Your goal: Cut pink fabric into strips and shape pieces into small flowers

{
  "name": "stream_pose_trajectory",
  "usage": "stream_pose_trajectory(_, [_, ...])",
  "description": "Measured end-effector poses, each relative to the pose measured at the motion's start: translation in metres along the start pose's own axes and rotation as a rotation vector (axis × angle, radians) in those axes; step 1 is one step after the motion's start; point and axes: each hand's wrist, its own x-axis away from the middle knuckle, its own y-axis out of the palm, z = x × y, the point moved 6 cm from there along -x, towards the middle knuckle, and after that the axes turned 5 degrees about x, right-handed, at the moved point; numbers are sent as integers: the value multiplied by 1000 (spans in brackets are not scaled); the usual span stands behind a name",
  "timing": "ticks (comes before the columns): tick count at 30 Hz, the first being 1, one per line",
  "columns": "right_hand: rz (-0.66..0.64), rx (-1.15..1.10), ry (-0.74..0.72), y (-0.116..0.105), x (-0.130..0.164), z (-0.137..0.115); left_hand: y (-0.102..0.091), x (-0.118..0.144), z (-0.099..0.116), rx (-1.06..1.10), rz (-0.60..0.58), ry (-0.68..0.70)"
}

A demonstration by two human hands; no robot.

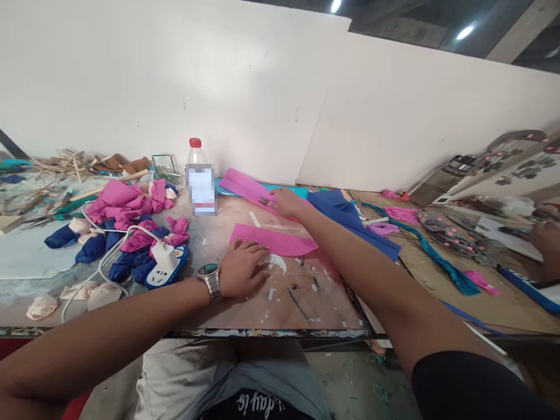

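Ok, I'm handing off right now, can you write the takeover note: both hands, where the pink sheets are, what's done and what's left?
Left hand: palm down, pressing the near pink sheet flat on the table; watch on the wrist.
Right hand: stretched forward, fingers on the far pink sheet, beside the water bottle.
Blue sheets lie right of the right arm.
Done: rolled pink, blue and cream fabric rosettes piled at left by the power strip.
Left: both pink sheets are still flat, not rolled.
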Motion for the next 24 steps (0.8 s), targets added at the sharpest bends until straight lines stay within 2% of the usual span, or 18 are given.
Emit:
stream_pose_trajectory(3, [-30, -21, -72, -22, 26, -2, -4, 0, -1, -80, 26, -66])
stream_pose_trajectory(6, [-129, -63, -201, -30, 68, -2, -6, 0, -4, -140, 75, -132])
stream_pose_trajectory(9, [-237, -78, -267, -21, 113, 5, -8, 0, -8, -179, 130, -168])
stream_pose_trajectory(12, [-253, -37, -246, -2, 145, 15, -8, 0, -9, -190, 164, -157])
stream_pose_trajectory(15, [-128, -31, -243, 8, 159, 18, -6, -1, -9, -184, 165, -144])
stream_pose_trajectory(19, [13, -59, -180, 6, 163, 15, -6, -1, -8, -149, 156, -121])
stream_pose_trajectory(21, [1, -221, -191, 2, 164, 8, -7, -2, -6, -110, 158, -89])
stream_pose_trajectory(24, [-128, -552, -296, -3, 167, -9, -11, -3, -2, -55, 148, -36])
